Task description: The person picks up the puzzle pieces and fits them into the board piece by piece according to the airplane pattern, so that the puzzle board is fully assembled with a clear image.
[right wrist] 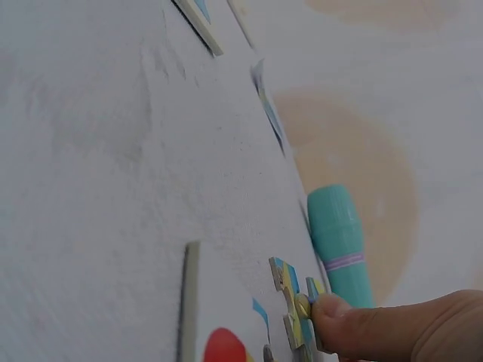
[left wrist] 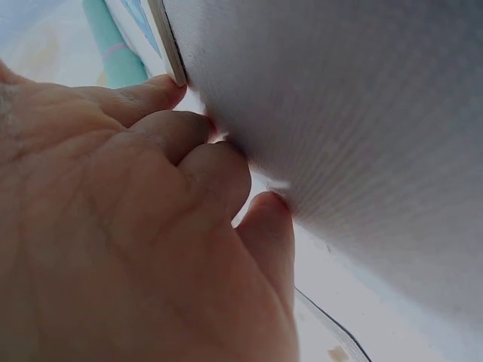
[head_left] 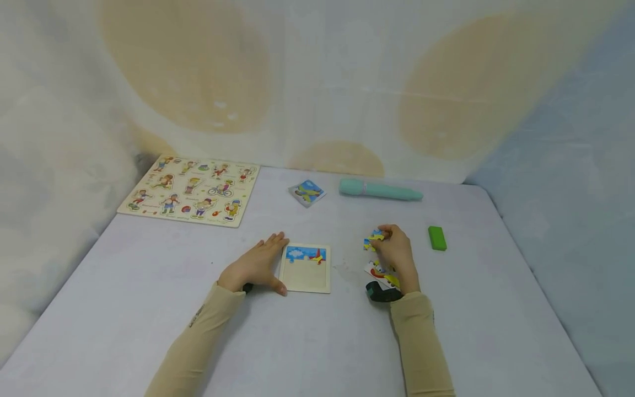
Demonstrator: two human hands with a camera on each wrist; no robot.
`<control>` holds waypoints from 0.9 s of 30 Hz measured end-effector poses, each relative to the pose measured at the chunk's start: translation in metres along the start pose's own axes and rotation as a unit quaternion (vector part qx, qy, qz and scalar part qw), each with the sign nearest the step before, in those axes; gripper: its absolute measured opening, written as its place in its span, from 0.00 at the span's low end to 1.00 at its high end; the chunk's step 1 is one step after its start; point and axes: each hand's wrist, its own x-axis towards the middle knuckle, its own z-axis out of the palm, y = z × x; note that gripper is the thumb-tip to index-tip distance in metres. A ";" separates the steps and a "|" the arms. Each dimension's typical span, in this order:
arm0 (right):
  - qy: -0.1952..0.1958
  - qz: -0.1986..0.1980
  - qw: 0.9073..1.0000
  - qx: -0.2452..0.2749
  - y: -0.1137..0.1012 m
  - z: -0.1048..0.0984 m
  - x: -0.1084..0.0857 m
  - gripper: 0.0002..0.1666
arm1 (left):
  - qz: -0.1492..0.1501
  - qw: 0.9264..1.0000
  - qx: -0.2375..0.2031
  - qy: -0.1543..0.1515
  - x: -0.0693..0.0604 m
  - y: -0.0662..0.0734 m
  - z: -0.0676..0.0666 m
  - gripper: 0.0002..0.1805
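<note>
My left hand lies at the left side of a small square puzzle tray, with spread fingers and the thumb against its edges. Blue sky pieces with a cloud and a red shape fill the tray's top; its lower part is bare wood. In the left wrist view, the fingertips of the left hand press down on the cloth beside the tray's edge. On the right, my right hand pinches a blue and yellow puzzle piece with thumb and fingers. Another puzzle piece sits right beside it. Below lie more puzzle pieces, partly hidden.
A large peg puzzle board with sports figures stands at the back left. A small picture card and a mint-green pen-shaped object lie at the back. A green block is to the right of my right hand.
</note>
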 end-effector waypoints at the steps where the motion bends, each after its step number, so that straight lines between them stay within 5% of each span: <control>1: 0.003 -0.003 1.000 0.004 0.000 0.000 0.000 0.28 | 0.000 1.000 0.000 0.000 0.000 0.000 0.000 0.66; 18: 0.018 -0.043 0.999 0.005 0.003 0.003 0.001 0.21 | -0.001 1.000 0.007 0.001 0.000 0.000 0.000 0.67; 27: 0.003 -0.018 0.998 0.065 -0.001 0.005 0.003 0.16 | -0.006 1.000 0.007 0.001 0.000 0.001 0.001 0.67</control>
